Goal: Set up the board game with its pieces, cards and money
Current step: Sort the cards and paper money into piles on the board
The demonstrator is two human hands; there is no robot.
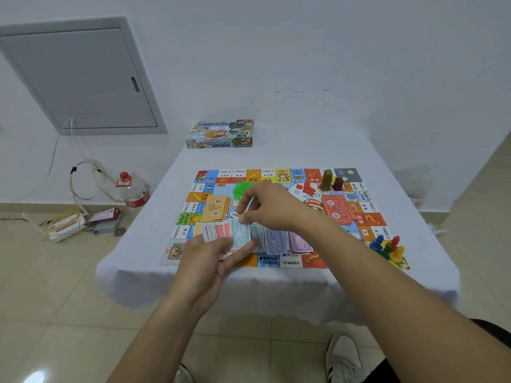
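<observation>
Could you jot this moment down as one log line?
sorting money | left hand holds notes | right hand pinches blue note | over board

From my feed, most room is the bare cloth btwn the game box (pixel 219 134) and the board (pixel 276 217), plus the table's (pixel 401 150) right side. Board's crowded tho: tall blocks (pixel 331 180) far right corner, pawns (pixel 387 246) near right corner, card stacks (pixel 216 208) mid.

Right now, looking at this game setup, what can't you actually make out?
Head view only:
- Middle of the board: hidden by the right hand and left hand.
- Play money values: blurred, overlapping.
- Green pieces: blurred, partly behind the fingers.
- Orange card deck text: too small.
</observation>
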